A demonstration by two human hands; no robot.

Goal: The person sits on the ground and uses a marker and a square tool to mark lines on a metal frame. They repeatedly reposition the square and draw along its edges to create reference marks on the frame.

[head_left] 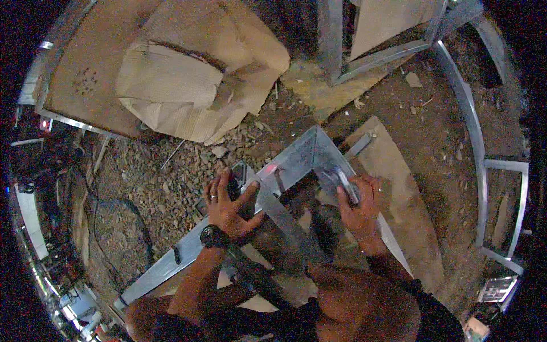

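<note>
In front of me is a grey metal frame (293, 162) of flat-sided bars, meeting in a corner at its far end. My left hand (227, 211), with a ring and a dark wristwatch, is spread over the frame's left bar. A dark object with a pale edge (241, 171) shows just beyond its fingers; its kind is unclear. Inside the right bar, near the corner, my right hand (362, 208) grips a flat, shiny metal piece (345, 185) between thumb and fingers. A crossbar (285, 219) runs between the two bars toward me. A small reddish glow shows on the left bar.
Gravel (176, 171) covers the ground at left, with a dark cable (134, 208) across it. Crumpled cardboard (171, 74) lies at far left. Another metal frame (382, 60) stands at the back right. A cardboard sheet (399, 188) lies beside the right bar; long metal bars (470, 119) bound the right.
</note>
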